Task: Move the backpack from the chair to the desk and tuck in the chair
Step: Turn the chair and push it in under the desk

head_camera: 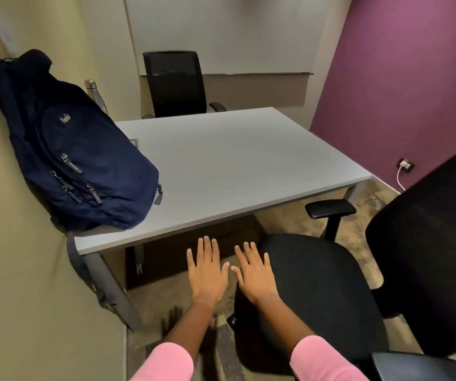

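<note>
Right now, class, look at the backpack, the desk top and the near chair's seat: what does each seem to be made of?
Backpack: soft navy woven fabric, probably nylon or polyester; it creases and slumps, with metal-looking zipper pulls.
Desk top: smooth matt pale grey, likely laminate; the core is hidden.
Near chair's seat: black matt upholstery, apparently padded cloth; its armrest looks like moulded plastic.

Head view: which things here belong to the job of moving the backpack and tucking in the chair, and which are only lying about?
Part of the job:
backpack, lying on the desk
desk
near chair, not yet tucked in
left hand and right hand, both empty

Only lying about:
far chair
bottle behind the backpack
charger in the wall socket
</note>
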The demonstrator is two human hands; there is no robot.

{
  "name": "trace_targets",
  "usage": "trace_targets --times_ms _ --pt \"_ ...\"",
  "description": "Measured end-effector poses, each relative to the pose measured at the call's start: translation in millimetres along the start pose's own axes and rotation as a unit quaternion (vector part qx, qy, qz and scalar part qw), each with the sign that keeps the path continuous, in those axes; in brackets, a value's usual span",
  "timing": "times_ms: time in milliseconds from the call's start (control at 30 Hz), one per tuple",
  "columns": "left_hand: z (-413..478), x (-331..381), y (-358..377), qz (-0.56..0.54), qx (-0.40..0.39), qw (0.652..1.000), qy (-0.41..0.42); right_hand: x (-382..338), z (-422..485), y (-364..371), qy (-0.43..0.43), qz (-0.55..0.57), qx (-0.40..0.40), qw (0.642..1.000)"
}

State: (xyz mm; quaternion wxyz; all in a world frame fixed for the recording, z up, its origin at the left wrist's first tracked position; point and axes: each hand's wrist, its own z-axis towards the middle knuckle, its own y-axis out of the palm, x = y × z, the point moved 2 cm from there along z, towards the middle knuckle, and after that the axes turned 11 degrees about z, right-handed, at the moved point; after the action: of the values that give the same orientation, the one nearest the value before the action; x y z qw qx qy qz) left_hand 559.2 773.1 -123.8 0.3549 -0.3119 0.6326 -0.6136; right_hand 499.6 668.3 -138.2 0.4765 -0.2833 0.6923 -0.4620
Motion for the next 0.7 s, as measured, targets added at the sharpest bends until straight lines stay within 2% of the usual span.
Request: trace_targets --times_ms 700 --pt "-105.8 196.7 -41.9 -0.014 0.037 0.998 0.043 156.3 -167.0 -84.6 0.034 -0.023 0.065 0.997"
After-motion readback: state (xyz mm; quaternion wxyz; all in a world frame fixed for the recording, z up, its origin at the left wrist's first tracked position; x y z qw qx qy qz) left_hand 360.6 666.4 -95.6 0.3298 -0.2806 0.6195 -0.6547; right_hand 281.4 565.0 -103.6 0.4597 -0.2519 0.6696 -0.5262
